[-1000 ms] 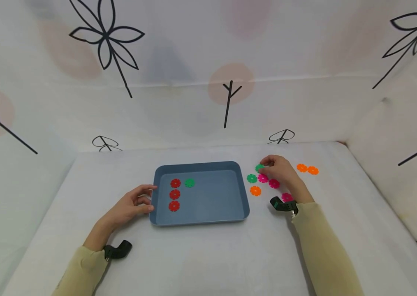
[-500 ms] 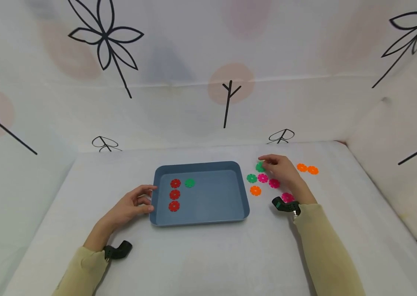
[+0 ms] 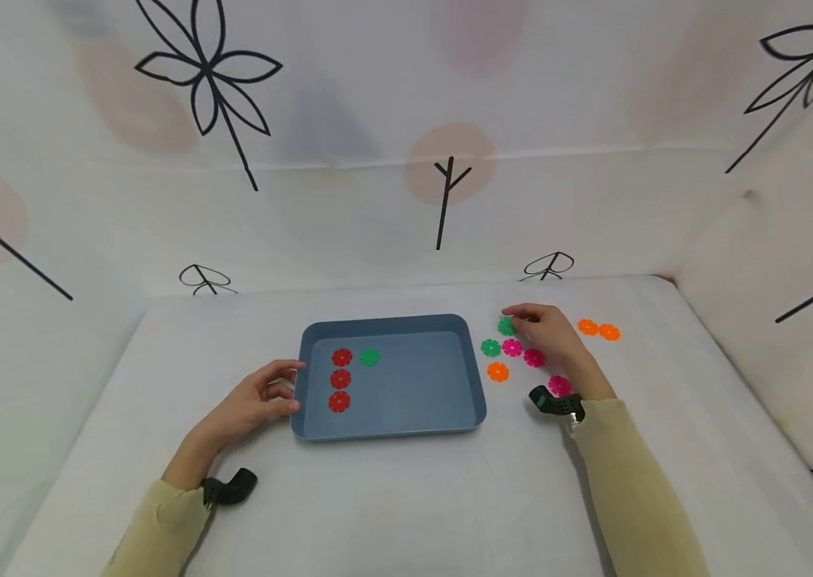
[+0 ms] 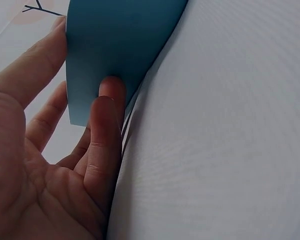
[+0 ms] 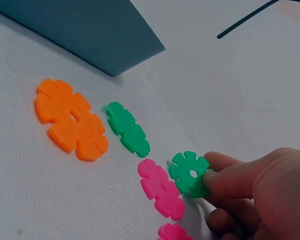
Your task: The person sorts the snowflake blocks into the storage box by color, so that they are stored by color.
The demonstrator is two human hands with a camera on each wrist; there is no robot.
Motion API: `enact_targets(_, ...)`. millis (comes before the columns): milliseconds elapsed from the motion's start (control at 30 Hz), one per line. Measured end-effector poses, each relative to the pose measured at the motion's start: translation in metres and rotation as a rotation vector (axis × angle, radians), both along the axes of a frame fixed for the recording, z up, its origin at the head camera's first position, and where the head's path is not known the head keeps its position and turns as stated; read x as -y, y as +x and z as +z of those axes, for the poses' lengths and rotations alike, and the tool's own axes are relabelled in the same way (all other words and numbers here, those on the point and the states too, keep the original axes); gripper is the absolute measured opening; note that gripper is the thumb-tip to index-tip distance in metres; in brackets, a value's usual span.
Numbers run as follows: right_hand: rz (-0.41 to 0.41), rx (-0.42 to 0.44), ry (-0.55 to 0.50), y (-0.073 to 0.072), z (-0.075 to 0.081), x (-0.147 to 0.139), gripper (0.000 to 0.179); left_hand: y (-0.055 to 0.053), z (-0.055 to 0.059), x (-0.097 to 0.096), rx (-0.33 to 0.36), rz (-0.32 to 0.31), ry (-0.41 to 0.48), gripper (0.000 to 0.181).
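A blue-grey tray (image 3: 414, 401) holds a column of three red slotted flower-shaped discs (image 3: 340, 379) and one green disc (image 3: 370, 357) at the column's right. My left hand (image 3: 258, 401) rests its fingertips against the tray's left side, and its fingers (image 4: 106, 135) touch the outer wall in the left wrist view. Right of the tray, my right hand (image 3: 549, 332) pinches a green flower disc (image 5: 189, 172) between thumb and finger, the disc tipped up from the cloth. Beside it lie another green disc (image 5: 127, 129), a pink disc (image 5: 161, 189) and an orange disc (image 5: 72, 120).
More pink discs (image 3: 534, 358) lie under and near my right hand and wrist. Two orange discs (image 3: 597, 328) sit farther right. A white cloth (image 3: 392, 505) covers the table, and a patterned fabric wall (image 3: 349, 232) rises behind it.
My right hand's fingers have shifted slightly at the green disc, which now shows more. The left hand, the tray and the discs in it have stayed put.
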State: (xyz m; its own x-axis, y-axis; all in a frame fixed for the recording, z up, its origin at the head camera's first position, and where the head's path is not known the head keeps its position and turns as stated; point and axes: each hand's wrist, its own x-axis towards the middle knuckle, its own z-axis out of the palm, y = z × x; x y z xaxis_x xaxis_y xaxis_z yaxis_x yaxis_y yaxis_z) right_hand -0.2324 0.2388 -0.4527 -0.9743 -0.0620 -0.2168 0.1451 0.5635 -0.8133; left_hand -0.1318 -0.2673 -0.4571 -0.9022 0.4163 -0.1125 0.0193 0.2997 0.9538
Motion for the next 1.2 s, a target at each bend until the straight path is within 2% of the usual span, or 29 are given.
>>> enact_targets(600,-0.011,0.026,-0.051,0.001,0.002,-0.003,0.033,0.0,0.002,-0.001,-0.01,-0.002,-0.005,0.061)
enact_targets(900,-0.034,-0.036,-0.125,0.002,0.004,-0.006,0.036,0.001,0.003,0.001,-0.001,0.003,-0.013,0.061)
enact_targets(1033,-0.079,-0.034,-0.119,0.002,0.005,-0.013,0.036,0.0,0.002,0.002,-0.004,0.0,-0.004,0.061)
enact_targets(1200,-0.055,-0.016,-0.109,0.003,0.005,-0.024,0.039,-0.001,0.0,0.001,-0.011,-0.014,0.006,0.061)
